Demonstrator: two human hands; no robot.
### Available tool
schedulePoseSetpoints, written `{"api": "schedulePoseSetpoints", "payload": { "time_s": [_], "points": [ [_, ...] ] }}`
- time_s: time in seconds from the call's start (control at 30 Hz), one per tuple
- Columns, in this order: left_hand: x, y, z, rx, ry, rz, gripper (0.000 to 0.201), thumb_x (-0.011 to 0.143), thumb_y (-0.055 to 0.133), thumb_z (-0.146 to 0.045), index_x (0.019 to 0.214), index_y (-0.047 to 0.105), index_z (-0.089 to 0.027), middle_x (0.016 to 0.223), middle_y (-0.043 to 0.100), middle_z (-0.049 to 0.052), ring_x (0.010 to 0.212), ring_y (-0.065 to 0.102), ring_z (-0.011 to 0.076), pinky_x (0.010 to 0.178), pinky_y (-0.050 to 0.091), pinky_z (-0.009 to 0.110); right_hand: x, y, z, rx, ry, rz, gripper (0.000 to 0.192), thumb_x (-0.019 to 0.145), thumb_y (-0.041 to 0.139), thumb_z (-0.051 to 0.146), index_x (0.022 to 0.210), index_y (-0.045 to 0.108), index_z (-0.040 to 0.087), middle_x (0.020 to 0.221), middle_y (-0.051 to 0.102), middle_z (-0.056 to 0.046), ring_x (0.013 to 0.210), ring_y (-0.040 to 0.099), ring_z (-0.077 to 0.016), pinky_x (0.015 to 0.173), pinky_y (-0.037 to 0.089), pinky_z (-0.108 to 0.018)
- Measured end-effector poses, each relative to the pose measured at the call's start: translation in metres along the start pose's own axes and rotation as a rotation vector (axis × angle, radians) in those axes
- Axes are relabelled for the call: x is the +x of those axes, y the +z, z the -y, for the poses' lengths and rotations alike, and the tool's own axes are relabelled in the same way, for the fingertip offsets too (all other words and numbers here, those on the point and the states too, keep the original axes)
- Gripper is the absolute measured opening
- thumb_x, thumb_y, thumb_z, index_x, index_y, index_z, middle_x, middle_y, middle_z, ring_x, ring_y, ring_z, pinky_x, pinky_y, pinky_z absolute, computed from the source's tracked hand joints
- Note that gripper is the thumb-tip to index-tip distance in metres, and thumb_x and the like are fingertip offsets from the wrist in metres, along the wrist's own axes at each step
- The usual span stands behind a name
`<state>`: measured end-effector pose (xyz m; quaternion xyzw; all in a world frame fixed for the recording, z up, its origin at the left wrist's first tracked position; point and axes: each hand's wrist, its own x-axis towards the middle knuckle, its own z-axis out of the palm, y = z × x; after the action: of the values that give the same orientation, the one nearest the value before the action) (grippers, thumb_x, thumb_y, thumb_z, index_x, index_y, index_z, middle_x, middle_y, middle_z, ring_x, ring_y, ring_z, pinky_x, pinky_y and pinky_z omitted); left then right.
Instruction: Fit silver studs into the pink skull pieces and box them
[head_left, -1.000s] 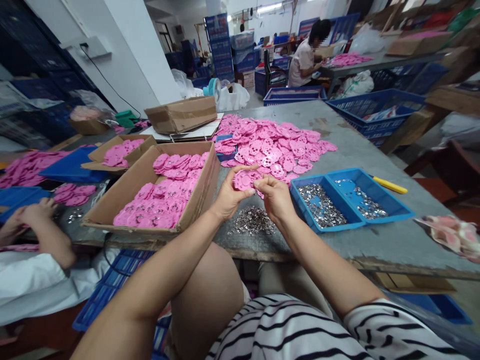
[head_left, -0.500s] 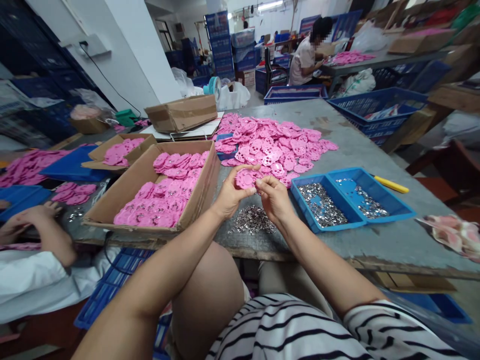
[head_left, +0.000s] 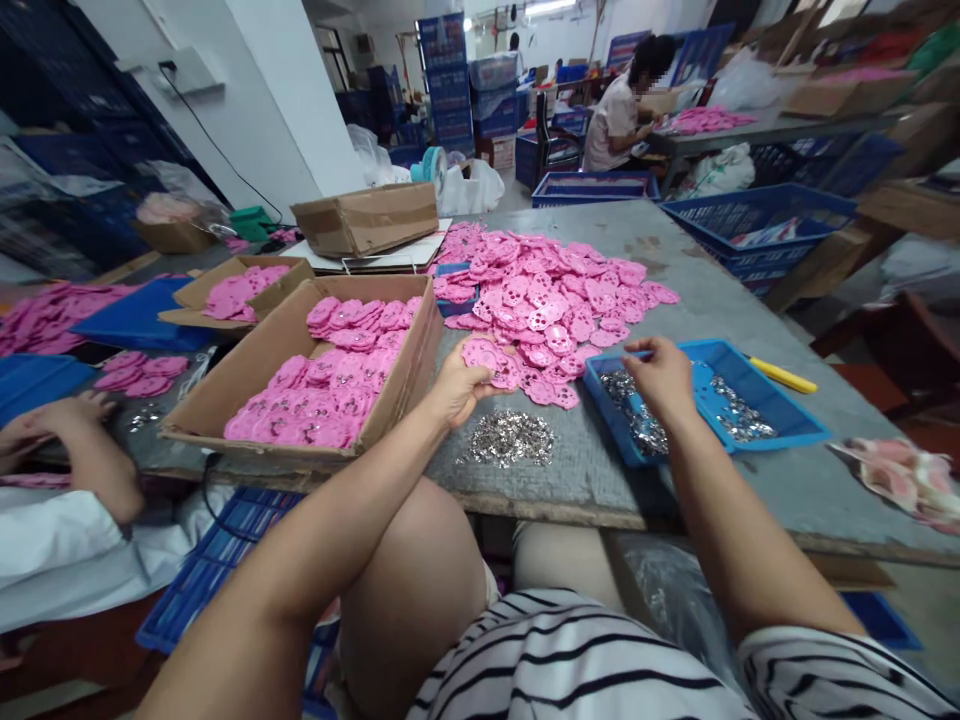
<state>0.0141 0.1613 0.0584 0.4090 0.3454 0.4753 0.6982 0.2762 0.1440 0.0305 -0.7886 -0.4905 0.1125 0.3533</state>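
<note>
Metal-parts tray (head_left: 780,430) now under right hand (head_left: 661,375).

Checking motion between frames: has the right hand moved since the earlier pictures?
Yes. The right hand left the pink piece and went right, over the blue tray.

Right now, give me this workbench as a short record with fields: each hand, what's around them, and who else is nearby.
left hand: holds a pink plastic piece above the table edge
right hand: over the blue tray, fingers down among the small metal parts; whether it has picked any up cannot be told
loose metal pile: on the grey table, below the left hand
cardboard box: left of the hands, holds rows of pink pieces
pink heap: spread behind the hands
co-worker's hand: far left
seated person: at the back table
</note>
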Motion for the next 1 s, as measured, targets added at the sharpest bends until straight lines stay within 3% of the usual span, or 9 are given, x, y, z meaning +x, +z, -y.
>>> {"api": "schedulePoseSetpoints", "payload": {
  "time_s": [0.1, 0.17, 0.33, 0.5, 0.63, 1.0],
  "points": [
    [0.003, 0.0, 0.003, 0.003, -0.026, -0.068, 0.05, 0.051, 0.059, -0.002, 0.097, 0.051, -0.019, 0.091, 0.069, 0.003, 0.09, 0.069, 0.0261, 0.079, 0.059, 0.054, 0.003, -0.007, -0.019, -0.483, 0.018, 0.342, 0.014, 0.073, 0.062, 0.017, 0.083, 0.071, 0.017, 0.09, 0.071, -0.012, 0.083, 0.065, -0.0234, 0.067, 0.044, -0.03],
    [0.004, 0.0, 0.004, 0.008, -0.036, -0.071, 0.049, 0.051, 0.059, -0.001, 0.096, 0.052, -0.019, 0.088, 0.068, 0.003, 0.084, 0.069, 0.0243, 0.076, 0.06, 0.054, -0.002, -0.005, -0.025, -0.556, 0.028, 0.417, 0.01, 0.07, 0.064, 0.016, 0.076, 0.072, 0.019, 0.084, 0.072, -0.011, 0.078, 0.066, -0.0234, 0.062, 0.043, -0.029],
    [0.0, 0.0, 0.002, 0.016, -0.112, -0.056, 0.044, 0.055, 0.058, -0.001, 0.096, 0.055, -0.017, 0.084, 0.069, 0.003, 0.074, 0.068, 0.0202, 0.07, 0.062, 0.049, -0.008, 0.002, -0.028, -0.564, 0.016, 0.411, 0.012, 0.074, 0.064, 0.02, 0.081, 0.074, 0.02, 0.089, 0.074, -0.011, 0.079, 0.068, -0.0231, 0.06, 0.042, -0.028],
    [0.0, -0.001, 0.002, -0.004, -0.172, -0.027, 0.028, 0.059, 0.056, -0.004, 0.084, 0.056, -0.016, 0.074, 0.069, 0.003, 0.063, 0.065, 0.0157, 0.055, 0.06, 0.031, -0.005, -0.001, -0.028, -0.541, -0.01, 0.37, 0.019, 0.078, 0.057, 0.013, 0.085, 0.074, 0.017, 0.091, 0.074, -0.014, 0.084, 0.068, -0.0241, 0.064, 0.042, -0.028],
    [0.005, -0.006, 0.007, -0.026, -0.189, 0.002, 0.023, 0.062, 0.058, -0.007, 0.083, 0.055, -0.017, 0.069, 0.067, 0.002, 0.054, 0.061, 0.0137, 0.045, 0.054, 0.024, -0.005, -0.002, -0.028, -0.517, -0.011, 0.329, 0.021, 0.079, 0.055, 0.011, 0.087, 0.073, 0.016, 0.091, 0.075, -0.014, 0.085, 0.068, -0.0244, 0.065, 0.041, -0.027],
    [0.005, -0.006, 0.011, 0.024, -0.218, -0.033, 0.03, 0.064, 0.058, -0.001, 0.09, 0.056, -0.015, 0.076, 0.069, 0.005, 0.063, 0.066, 0.0163, 0.054, 0.058, 0.028, -0.004, -0.005, -0.027, -0.394, 0.02, 0.274, 0.016, 0.079, 0.058, 0.015, 0.082, 0.073, 0.021, 0.09, 0.076, -0.009, 0.086, 0.068, -0.0241, 0.067, 0.043, -0.028]
  ]
}}
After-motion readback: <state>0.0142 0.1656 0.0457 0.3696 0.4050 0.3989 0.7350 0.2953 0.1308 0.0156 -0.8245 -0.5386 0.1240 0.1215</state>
